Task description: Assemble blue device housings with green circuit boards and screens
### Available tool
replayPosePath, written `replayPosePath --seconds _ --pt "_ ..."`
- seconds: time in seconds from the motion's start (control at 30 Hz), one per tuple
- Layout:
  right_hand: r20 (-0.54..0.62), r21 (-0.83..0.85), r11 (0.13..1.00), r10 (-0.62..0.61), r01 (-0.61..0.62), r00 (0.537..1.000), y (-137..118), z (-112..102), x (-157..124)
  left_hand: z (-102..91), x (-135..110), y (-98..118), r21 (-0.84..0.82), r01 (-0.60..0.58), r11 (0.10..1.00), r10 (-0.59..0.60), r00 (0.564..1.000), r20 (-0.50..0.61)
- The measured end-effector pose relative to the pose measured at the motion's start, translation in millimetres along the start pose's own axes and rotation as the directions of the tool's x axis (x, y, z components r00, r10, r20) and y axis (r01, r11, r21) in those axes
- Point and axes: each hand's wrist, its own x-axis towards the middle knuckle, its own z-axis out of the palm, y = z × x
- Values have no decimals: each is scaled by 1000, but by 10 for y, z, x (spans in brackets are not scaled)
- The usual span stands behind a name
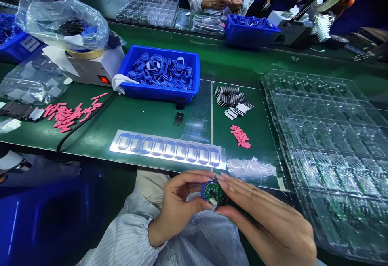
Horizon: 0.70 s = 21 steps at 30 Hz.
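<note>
- Nearest: the left hand (pixel 178 205) and the right hand (pixel 266 225) are both closed in a pinch, with fingers curved, on one small green circuit board (pixel 214 194). It sits between the two hands, and a blue plastic rim (pixel 203 190) is on its left edge, so this piece seems partly assembled.
- Just ahead of the hands: one silver strip (pixel 166 149) with nine oval recesses. I can see no board in them.
- To the right of the right hand: a stack of clear blister trays (pixel 321 148). Green boards show in many pockets, so some work seems done, but I cannot count them.
- Farther ahead: one blue bin (pixel 159 74), full of blue plastic parts, too many to count, and two piles of pink strips (pixel 241 136), one ahead and one to the left.
- Farthest: two more blue bins (pixel 250 29), and a co-worker's two hands (pixel 222 2) held together, apart from this person's own.
</note>
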Motion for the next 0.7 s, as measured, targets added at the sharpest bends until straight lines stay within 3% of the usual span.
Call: replayPosePath --seconds 0.13,0.23,0.37,0.5,0.6,0.7 --pt "15 -20 999 -42 43 999 5 -24 16 -14 10 -16 126 -58 990 67 995 -71" --pt "52 -81 994 -69 73 996 21 -29 17 1 -9 -28 157 86 984 -63 987 -145" --pt "30 -195 976 -96 100 995 63 -22 -30 36 -37 -7 92 278 956 -251 941 -227" --pt "71 -214 968 -116 129 991 87 -44 -87 72 -12 77 80 266 961 -253 957 -139" --pt "149 -197 962 -160 188 976 69 -29 -95 99 25 134 115 239 964 -216 959 -184" --pt "53 -111 990 -85 91 995 35 47 -98 113 36 163 172 234 957 -196 958 -211"
